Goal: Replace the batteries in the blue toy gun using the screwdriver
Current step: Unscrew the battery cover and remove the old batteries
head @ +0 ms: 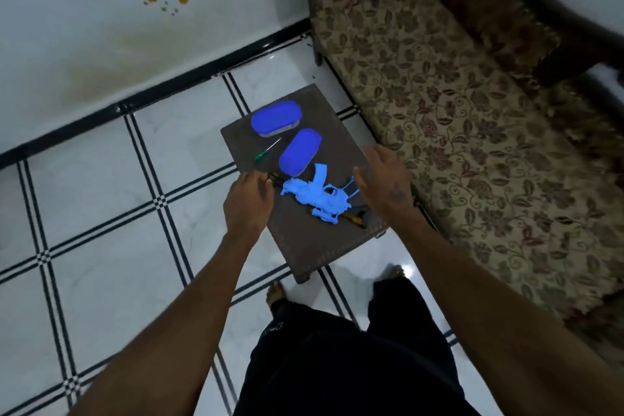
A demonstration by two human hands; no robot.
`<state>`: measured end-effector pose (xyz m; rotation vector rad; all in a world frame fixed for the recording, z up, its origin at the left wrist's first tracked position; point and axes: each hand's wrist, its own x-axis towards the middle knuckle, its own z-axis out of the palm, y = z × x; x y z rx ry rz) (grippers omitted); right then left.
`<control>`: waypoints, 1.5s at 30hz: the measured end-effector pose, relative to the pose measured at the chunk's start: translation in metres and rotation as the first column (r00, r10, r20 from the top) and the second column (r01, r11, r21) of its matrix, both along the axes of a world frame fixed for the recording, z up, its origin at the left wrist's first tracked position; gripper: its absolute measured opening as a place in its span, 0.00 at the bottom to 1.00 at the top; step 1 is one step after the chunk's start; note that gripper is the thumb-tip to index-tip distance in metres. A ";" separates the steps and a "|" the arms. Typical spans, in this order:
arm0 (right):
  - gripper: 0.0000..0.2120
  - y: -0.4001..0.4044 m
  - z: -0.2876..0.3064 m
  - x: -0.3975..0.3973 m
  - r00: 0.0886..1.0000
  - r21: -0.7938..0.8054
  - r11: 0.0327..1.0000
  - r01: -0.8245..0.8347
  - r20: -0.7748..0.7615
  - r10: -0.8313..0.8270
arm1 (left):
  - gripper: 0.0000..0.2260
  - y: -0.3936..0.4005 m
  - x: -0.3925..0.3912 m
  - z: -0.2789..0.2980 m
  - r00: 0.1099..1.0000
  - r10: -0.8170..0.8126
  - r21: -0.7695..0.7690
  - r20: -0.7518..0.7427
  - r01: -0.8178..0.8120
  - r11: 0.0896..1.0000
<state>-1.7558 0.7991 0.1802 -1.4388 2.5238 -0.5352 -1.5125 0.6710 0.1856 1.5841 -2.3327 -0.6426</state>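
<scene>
The blue toy gun (315,197) lies flat on a small dark brown table (304,246), with yellow and black parts showing at its ends. A screwdriver (266,151) with a green handle rests on the table beyond the gun, near the left edge. My left hand (248,203) is at the gun's left end, fingers curled around its dark and yellow tip. My right hand (385,184) hovers just right of the gun, fingers spread and holding nothing.
Two blue oval containers (276,118) (300,152) sit at the table's far side. A floral sofa (472,111) stands close on the right. White tiled floor (118,196) surrounds the table, and my legs and feet (277,294) are at its near edge.
</scene>
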 end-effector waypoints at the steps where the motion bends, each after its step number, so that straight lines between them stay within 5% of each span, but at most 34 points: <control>1: 0.24 -0.003 -0.002 -0.006 0.999 -0.008 0.999 -0.034 -0.015 0.033 | 0.07 0.004 -0.002 -0.002 1.000 0.015 0.001 0.007 -0.015 1.000; 9: 0.23 -0.022 -0.027 -0.107 0.957 -0.036 0.957 -0.287 0.025 0.288 | 0.09 0.076 -0.087 -0.015 0.953 0.289 0.025 0.095 -0.292 0.956; 12: 0.23 -0.038 -0.010 -0.138 0.888 -0.064 0.887 -0.456 0.033 0.459 | 0.09 0.105 -0.127 0.003 0.868 0.478 0.045 0.136 -0.488 0.872; 20: 0.23 -0.075 0.003 -0.142 0.750 -0.049 0.750 -0.660 0.016 0.661 | 0.12 0.137 -0.134 0.009 0.780 0.607 0.035 0.155 -0.618 0.785; 35: 0.23 -0.169 -0.018 -0.112 0.479 0.167 0.474 -0.864 -0.015 0.878 | 0.11 0.129 -0.136 -0.010 0.466 0.878 0.228 0.107 -0.871 0.435; 45: 0.23 -0.291 -0.070 -0.096 0.132 0.270 0.087 -0.959 0.155 0.979 | 0.14 0.082 -0.223 -0.022 0.097 0.984 0.249 0.151 -0.967 0.058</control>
